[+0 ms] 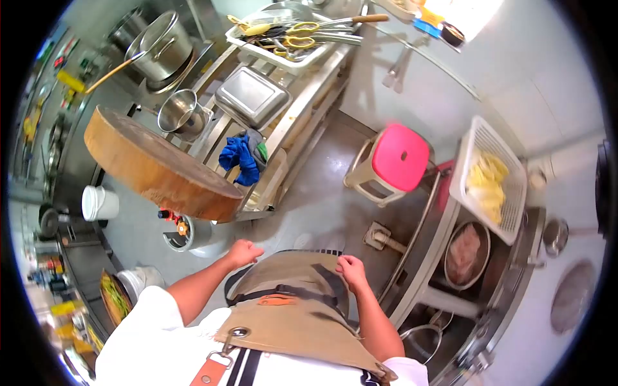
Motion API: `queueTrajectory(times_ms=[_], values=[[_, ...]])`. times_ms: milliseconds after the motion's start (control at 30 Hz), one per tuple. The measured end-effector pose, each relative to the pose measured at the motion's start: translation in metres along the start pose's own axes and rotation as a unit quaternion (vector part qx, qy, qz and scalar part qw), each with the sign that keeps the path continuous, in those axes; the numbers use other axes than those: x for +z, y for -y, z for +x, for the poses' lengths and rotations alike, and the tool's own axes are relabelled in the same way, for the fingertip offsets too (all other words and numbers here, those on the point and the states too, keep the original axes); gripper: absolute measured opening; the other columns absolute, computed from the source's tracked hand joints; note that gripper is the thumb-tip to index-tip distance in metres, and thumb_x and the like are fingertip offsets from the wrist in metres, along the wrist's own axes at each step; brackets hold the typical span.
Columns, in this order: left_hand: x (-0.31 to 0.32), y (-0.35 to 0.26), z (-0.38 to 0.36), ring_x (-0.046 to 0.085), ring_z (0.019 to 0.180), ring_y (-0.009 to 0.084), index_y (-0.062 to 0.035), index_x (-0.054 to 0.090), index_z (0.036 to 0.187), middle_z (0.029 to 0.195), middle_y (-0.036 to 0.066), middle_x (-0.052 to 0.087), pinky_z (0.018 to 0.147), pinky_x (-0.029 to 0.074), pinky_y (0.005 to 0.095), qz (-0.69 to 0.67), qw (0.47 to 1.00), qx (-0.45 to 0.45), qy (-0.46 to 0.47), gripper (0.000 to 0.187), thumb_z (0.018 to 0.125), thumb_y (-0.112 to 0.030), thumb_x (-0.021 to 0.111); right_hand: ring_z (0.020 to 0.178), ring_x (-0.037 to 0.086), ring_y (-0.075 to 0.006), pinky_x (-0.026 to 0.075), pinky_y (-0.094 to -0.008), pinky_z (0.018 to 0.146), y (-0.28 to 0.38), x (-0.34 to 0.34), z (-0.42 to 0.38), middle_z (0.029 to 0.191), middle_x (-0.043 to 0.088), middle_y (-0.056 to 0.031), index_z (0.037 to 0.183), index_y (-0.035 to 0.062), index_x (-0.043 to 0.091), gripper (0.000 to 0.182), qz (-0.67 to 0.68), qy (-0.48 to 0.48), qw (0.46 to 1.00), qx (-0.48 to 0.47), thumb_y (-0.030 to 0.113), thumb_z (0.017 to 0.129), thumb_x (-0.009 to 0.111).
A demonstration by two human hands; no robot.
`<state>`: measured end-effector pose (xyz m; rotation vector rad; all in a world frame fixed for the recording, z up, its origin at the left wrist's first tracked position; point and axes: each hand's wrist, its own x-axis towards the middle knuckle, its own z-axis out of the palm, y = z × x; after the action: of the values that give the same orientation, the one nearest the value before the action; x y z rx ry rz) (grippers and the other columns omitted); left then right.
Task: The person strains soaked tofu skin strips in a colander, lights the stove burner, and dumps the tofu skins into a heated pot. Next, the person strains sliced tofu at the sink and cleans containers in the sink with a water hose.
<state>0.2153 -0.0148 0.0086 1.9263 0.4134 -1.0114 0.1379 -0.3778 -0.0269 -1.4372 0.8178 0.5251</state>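
My left hand (244,253) is held in front of me with the fingers curled in, and nothing shows in it. It is just off the left side of the tan apron (293,267) that I wear over a white shirt. On the other side, my right hand (351,271) is also curled closed, close against the apron's right edge. No object is visible in its fingers. Beyond my left hand, a thick round wooden chopping block (174,180) rests at the end of a metal rack, with a gas cylinder (193,239) on the floor beneath it.
A pink-topped stool (400,161) stands ahead on the grey floor. To the right, a sink counter carries a white basket (458,174) of leafy vegetables and a bowl of meat (468,254). The rack ahead holds a lidded metal pan (252,96), blue cloth (239,157) and utensil tray (302,64).
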Motion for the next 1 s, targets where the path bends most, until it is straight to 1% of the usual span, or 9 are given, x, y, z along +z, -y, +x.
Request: queueTrajectory(times_ms=[167,267,367,433,500,533,600,833,1000], values=[[0.016,0.054,-0.011,0.063,0.054,0.0212,-0.0001,0.052,0.053,0.052,0.011,0.054,0.053,0.048,0.0345,0.003,0.989,-0.069,-0.133,0.031,0.072,-0.022,0.061,0.072,0.064,-0.0191,0.049,-0.0307,0.055,0.105,0.012,0.149,0.089,0.062,-0.008,0.105,0.0027,0.058,0.023,-0.047,0.169,0.984,0.027,0.017,0.088,0.055],[0.027,0.108,-0.062,0.063,0.053,0.0226,0.0009,0.053,0.055,0.053,0.014,0.057,0.053,0.048,0.0357,0.255,0.957,-0.012,-0.141,0.024,0.07,-0.017,0.058,0.07,0.063,-0.0206,0.051,-0.0314,0.056,0.153,0.047,0.222,0.086,0.061,-0.0091,0.101,-0.0001,0.056,0.021,-0.059,0.18,0.981,0.044,0.016,0.087,0.054],[0.061,0.058,-0.1,0.063,0.053,0.0223,0.001,0.055,0.057,0.056,0.014,0.061,0.048,0.047,0.0356,0.028,0.949,-0.21,-0.233,0.02,0.069,-0.015,0.058,0.065,0.059,-0.0192,0.048,-0.0308,0.054,0.197,0.079,0.28,0.082,0.06,-0.0096,0.095,-0.001,0.057,0.02,-0.07,0.236,0.969,0.033,0.017,0.086,0.055],[0.076,0.037,-0.103,0.06,0.05,0.0225,-0.0024,0.06,0.055,0.055,0.013,0.061,0.049,0.048,0.0366,0.054,0.937,-0.248,-0.241,0.019,0.068,-0.017,0.059,0.06,0.056,-0.0172,0.044,-0.0301,0.05,0.247,0.116,0.284,0.075,0.059,-0.0094,0.088,-0.0004,0.058,0.02,0.055,0.207,0.977,0.013,0.019,0.085,0.058],[0.091,0.034,-0.089,0.056,0.051,0.022,-0.0034,0.06,0.054,0.054,0.013,0.06,0.052,0.047,0.0361,0.013,0.928,-0.235,-0.29,0.019,0.065,-0.018,0.063,0.061,0.056,-0.0166,0.043,-0.0298,0.05,0.292,0.154,0.306,0.075,0.059,-0.0103,0.081,0.0018,0.057,0.023,0.157,0.133,0.979,0.002,0.024,0.083,0.063],[0.094,0.002,-0.079,0.053,0.05,0.0191,-0.0025,0.057,0.055,0.053,0.011,0.058,0.052,0.046,0.0345,-0.003,0.921,-0.23,-0.314,0.019,0.066,-0.017,0.064,0.073,0.06,-0.0182,0.049,-0.032,0.062,0.301,0.166,0.339,0.086,0.062,-0.0103,0.091,0.0038,0.06,0.027,0.055,0.147,0.988,-0.017,0.03,0.086,0.058],[0.095,-0.033,-0.058,0.047,0.051,0.0138,-0.0012,0.056,0.059,0.053,0.009,0.055,0.052,0.044,0.0327,0.018,0.931,-0.167,-0.325,0.025,0.07,-0.021,0.066,0.072,0.06,-0.0185,0.049,-0.0332,0.061,0.306,0.202,0.389,0.084,0.062,-0.011,0.088,0.0017,0.06,0.023,0.047,0.101,0.994,-0.018,0.024,0.083,0.058],[0.092,-0.136,0.048,0.06,0.08,0.0347,-0.0021,0.063,0.081,0.083,0.018,0.064,0.071,0.049,0.0393,0.142,0.98,0.047,-0.13,0.019,0.077,-0.02,0.063,0.07,0.059,-0.0199,0.045,-0.0375,0.057,0.286,0.236,0.449,0.078,0.061,-0.0134,0.079,-0.0059,0.058,0.008,0.356,0.058,0.932,0.032,0.001,0.075,0.058],[0.075,-0.189,0.098,0.058,0.093,0.0376,-0.002,0.065,0.091,0.093,0.02,0.062,0.083,0.047,0.0416,0.152,0.976,0.085,-0.131,0.022,0.078,-0.019,0.06,0.072,0.06,-0.0233,0.047,-0.0377,0.061,0.294,0.223,0.403,0.079,0.063,-0.0131,0.08,-0.0043,0.061,0.017,0.005,-0.072,0.993,-0.089,0.009,0.083,0.052]])
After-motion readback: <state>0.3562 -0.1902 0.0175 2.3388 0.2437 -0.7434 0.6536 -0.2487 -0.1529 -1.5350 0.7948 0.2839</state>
